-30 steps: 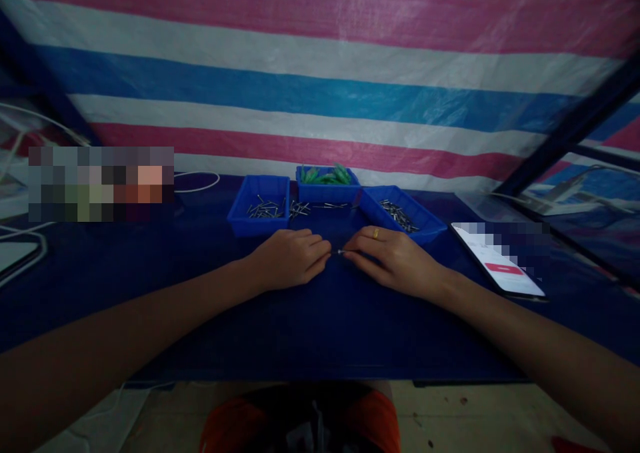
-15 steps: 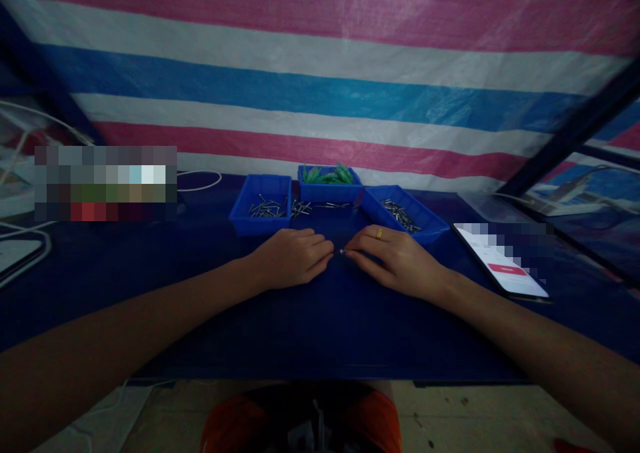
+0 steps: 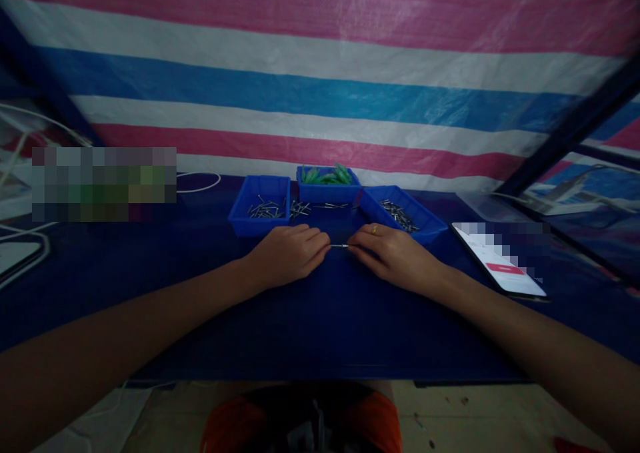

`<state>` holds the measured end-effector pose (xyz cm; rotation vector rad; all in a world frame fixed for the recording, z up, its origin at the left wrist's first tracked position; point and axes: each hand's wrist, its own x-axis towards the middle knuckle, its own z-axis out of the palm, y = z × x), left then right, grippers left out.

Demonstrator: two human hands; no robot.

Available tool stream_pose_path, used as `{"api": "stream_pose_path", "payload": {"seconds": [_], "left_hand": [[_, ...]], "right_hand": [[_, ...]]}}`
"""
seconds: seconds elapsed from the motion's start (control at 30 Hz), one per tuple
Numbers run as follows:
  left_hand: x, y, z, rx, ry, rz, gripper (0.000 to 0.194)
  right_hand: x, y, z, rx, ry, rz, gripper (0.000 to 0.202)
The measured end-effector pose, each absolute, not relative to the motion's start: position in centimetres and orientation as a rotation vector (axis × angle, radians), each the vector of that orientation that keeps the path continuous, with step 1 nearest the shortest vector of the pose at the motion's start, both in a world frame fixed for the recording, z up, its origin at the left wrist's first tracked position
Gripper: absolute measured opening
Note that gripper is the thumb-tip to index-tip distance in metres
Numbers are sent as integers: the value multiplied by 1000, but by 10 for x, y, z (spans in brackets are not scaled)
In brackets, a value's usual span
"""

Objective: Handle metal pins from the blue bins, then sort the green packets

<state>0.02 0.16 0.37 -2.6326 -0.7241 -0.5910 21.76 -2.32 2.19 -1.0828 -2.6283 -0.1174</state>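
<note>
A thin silvery metal pin [image 3: 339, 245] spans the small gap between my two hands, lying level just above the blue table [image 3: 330, 320]. My left hand [image 3: 295, 256] pinches its left end between thumb and fingers. At the other end, my right hand [image 3: 393, 253], with a gold ring on one finger, closes its fingertips on it. A slightly thicker part shows beside the right fingertips; whether it is a separate piece, I cannot tell. Beyond my left hand stands a blue bin [image 3: 260, 226] of thin metal pins [image 3: 265, 210]. Another blue bin [image 3: 427, 218], behind my right hand, holds short metal pieces [image 3: 397, 214].
At the back, a third blue bin [image 3: 327, 191] holds green pieces [image 3: 327, 175]. Loose metal pins [image 3: 300, 209] lie between the bins. A lit phone [image 3: 500, 260] rests at the right. White cables [image 3: 200, 182] run at the left. Striped sheeting [image 3: 320, 93] hangs behind.
My hands have shifted slightly up and left in view. A small metal piece at my right fingertips had a gap to my left hand; now a thin shaft bridges both hands.
</note>
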Motion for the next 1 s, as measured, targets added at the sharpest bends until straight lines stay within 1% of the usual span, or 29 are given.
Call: {"api": "stream_pose_path", "payload": {"seconds": [0.13,0.33,0.6,0.73,1.0], "left_hand": [[-1,-1,6,-2607,-588,-687,23],[-1,-4,9,-2587,-380,-739,19],[-2,-2,6,-2595,-519,-703,22],[-2,0,5,-2585,-642,-616,25],[-2,4,4,-2640,-668,-532,22]], "right_hand": [[217,-22,18,-1051,-2703,-67,23],[216,-24,17,-963,-2766,13,23],[215,-23,18,-1051,-2711,11,22],[217,-24,21,-1080,-2649,13,22],[215,-29,29,-970,-2560,-20,21]]}}
